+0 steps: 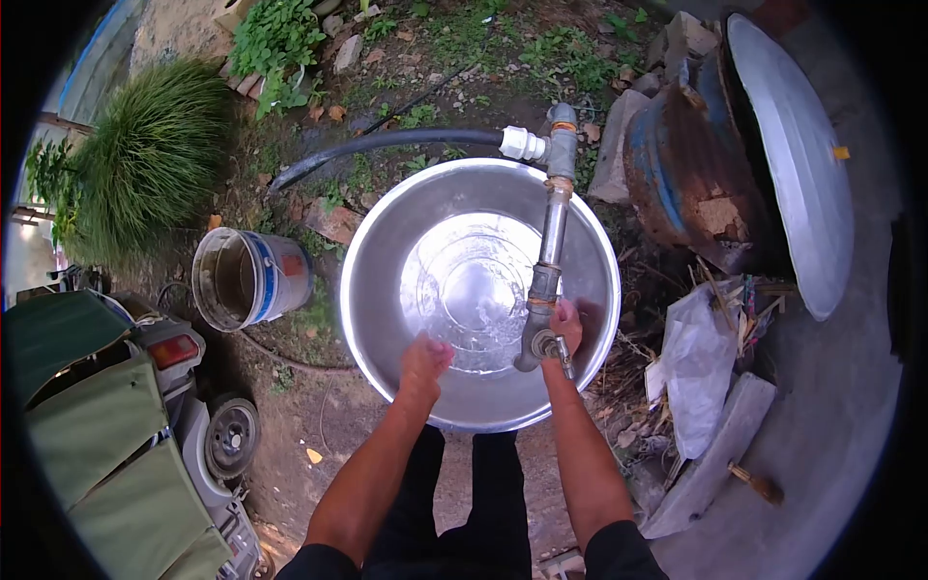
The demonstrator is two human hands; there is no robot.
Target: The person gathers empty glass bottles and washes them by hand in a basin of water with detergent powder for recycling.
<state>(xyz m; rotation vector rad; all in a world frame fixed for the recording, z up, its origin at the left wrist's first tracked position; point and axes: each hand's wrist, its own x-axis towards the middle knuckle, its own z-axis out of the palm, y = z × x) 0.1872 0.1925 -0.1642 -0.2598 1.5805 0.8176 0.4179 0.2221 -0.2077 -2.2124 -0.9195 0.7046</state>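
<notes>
A wide round metal basin [372,266] stands in front of me with some water in its bottom. My left hand [425,360] is over the near left part of the basin, its fingers curled inward; whether they hold anything is hidden. Beside the tap [543,346], my right hand [566,325] is at the basin's right side. The tap and its pipe hide part of that hand, so its grip does not show. A metal standpipe [554,227] crosses over the basin's right part, the tap at its near end. A white fitting [523,144] joins it to a black hose [387,143].
A dirty white bucket [285,275] stands left of the basin. Further left is a vehicle with a green cover [106,411]. On the right are a rusty drum [691,174], a large metal lid [797,164], a plastic bag [696,377] and a concrete block [720,454].
</notes>
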